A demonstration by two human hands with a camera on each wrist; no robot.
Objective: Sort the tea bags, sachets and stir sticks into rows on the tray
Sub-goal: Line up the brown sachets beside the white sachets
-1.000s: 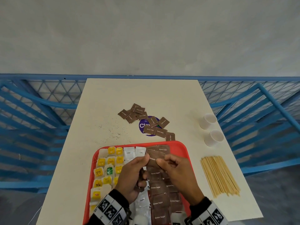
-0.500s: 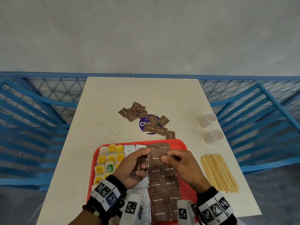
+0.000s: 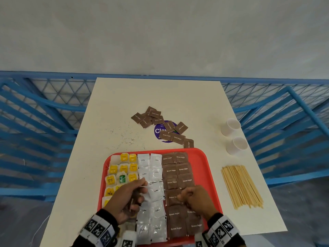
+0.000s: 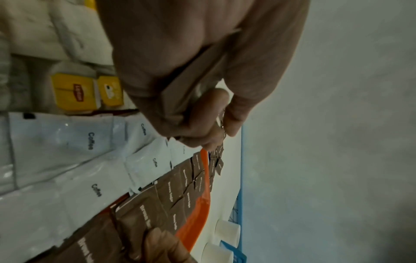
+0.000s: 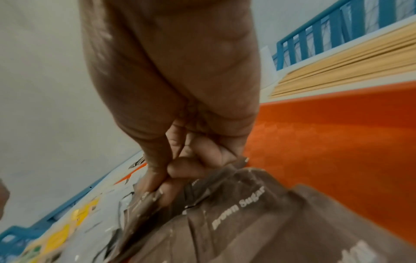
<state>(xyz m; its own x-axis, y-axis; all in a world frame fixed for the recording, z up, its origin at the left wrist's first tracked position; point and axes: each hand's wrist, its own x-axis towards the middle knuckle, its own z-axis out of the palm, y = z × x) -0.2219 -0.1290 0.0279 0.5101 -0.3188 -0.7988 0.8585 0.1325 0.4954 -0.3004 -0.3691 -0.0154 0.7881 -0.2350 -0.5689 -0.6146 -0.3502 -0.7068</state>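
Two hands work low over the red tray [image 3: 210, 168]: the left hand [image 3: 127, 198] grasps a few brown sachets [image 4: 191, 78], the right hand [image 3: 197, 199] pinches a brown sugar sachet [image 5: 144, 201] lying in the tray's brown rows; stir sticks [image 3: 240, 186] lie well right of that pinch

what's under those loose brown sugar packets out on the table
A round purple sticker shows partly beneath the loose brown sugar packets on the table; most of its lettering is covered.

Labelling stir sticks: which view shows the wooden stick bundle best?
Head view: the whole bundle of pale wooden stir sticks lies on the white table, right of the red tray. Right wrist shows only a blurred slice; left wrist shows none.
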